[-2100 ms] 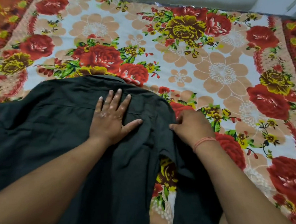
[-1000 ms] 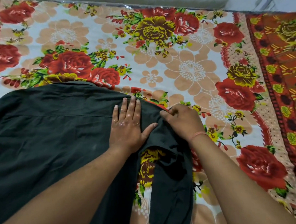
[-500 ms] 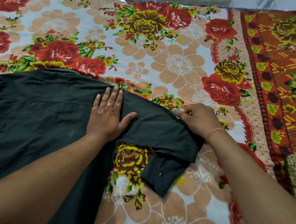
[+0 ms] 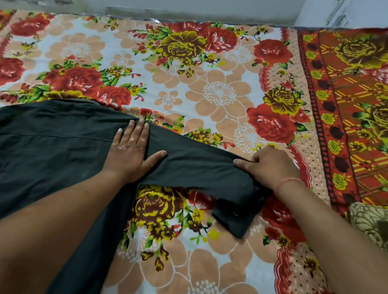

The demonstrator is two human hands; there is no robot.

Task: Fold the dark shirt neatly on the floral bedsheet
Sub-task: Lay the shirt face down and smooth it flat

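Observation:
The dark shirt (image 4: 51, 152) lies flat on the floral bedsheet (image 4: 219, 94), filling the left half of the view. Its right sleeve (image 4: 201, 171) stretches out to the right, with the cuff end doubled under near a small button. My left hand (image 4: 132, 153) presses flat, fingers spread, on the shoulder where the sleeve begins. My right hand (image 4: 269, 166) has its fingers curled on the sleeve near the cuff, holding it against the sheet. My forearms hide the shirt's lower part.
The bedsheet's red patterned border (image 4: 357, 103) runs down the right side. A beige and brown patterned cloth (image 4: 382, 230) lies at the lower right. A pale wall (image 4: 201, 4) bounds the far edge of the bed.
My right hand has drawn the sleeve out to the right, away from the shirt body, and the sleeve now lies extended. My left hand stays pressed on the shoulder.

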